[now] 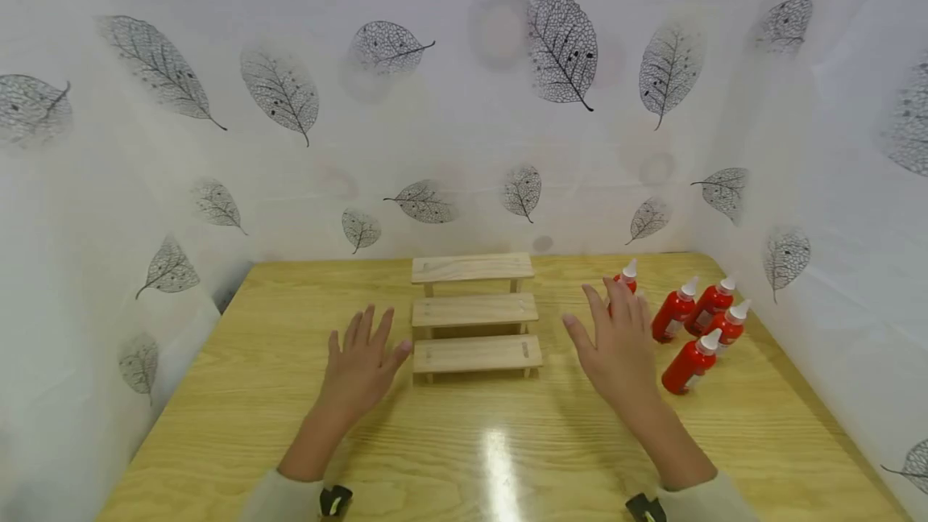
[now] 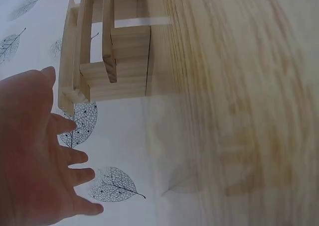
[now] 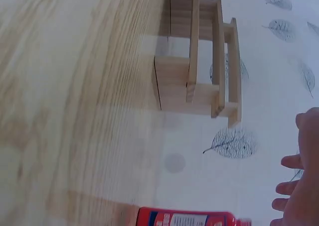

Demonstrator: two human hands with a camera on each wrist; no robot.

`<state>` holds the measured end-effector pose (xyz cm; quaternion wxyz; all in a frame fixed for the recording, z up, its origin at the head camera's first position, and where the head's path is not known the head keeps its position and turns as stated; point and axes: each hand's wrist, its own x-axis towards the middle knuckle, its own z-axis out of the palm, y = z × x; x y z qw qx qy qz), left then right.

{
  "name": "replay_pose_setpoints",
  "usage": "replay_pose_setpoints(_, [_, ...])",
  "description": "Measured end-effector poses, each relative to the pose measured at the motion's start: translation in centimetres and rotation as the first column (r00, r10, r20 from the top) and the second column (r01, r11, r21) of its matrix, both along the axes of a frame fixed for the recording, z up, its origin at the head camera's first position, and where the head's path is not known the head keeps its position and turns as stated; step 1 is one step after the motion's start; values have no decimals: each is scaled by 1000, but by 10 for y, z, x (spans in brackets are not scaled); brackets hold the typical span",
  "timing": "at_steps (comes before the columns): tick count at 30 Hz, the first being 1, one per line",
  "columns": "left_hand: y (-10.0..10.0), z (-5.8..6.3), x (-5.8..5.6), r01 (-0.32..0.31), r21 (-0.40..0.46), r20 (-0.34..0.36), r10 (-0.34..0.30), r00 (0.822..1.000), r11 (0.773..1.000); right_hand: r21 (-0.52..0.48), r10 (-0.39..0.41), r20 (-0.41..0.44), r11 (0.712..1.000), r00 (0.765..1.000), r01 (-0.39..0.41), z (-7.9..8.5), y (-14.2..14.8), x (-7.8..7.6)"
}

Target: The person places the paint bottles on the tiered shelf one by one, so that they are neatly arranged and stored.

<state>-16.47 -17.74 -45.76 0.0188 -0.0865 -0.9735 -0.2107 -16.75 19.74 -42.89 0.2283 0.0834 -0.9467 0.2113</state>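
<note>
A small three-tier wooden step rack (image 1: 476, 311) stands on the table between the two hands. To its left, my left hand (image 1: 360, 373) hovers with fingers spread and nothing held. On the other side my right hand (image 1: 619, 349) is held over the table, fingers extended, also holding nothing. It partly hides a red squeeze bottle (image 1: 628, 274) with a white nozzle. Several more such bottles stand just right of that hand, the front one (image 1: 685, 367) nearest me. In the right wrist view, one red bottle (image 3: 187, 218) shows at the lower edge.
The pale wood-grain table (image 1: 449, 441) reflects a bright streak of light. White cloth (image 1: 464, 127) printed with grey leaves hangs behind the table and along both sides.
</note>
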Motion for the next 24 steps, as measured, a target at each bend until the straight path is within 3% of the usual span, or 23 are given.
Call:
replay_pose_setpoints(4, [0,-2,0,9,142,41,-15,999,990,-185,-50,-19,982,999,45,1,14,2])
replay_pose_setpoints(7, [0,-3,-1,0,286,99,-29,995,958,-336,-92,3,938,996,88,0,24,4])
replay_pose_setpoints(9, [-1,-4,-1,-26,386,145,-33,989,922,-433,-99,13,896,995,95,0,30,6])
replay_pose_setpoints(12, [-2,-8,-1,-74,533,209,-47,977,843,-536,-93,48,838,994,105,-2,36,7])
replay_pose_setpoints(16, [-2,-14,-3,-101,662,242,-84,967,743,-616,-84,100,777,991,128,-6,39,8])
replay_pose_setpoints(21, [0,-19,-6,-94,740,230,-119,966,666,-685,-68,171,709,983,168,-11,40,4])
replay_pose_setpoints(24, [1,-21,-7,-87,754,220,-125,967,651,-717,-49,206,672,977,185,-15,40,0])
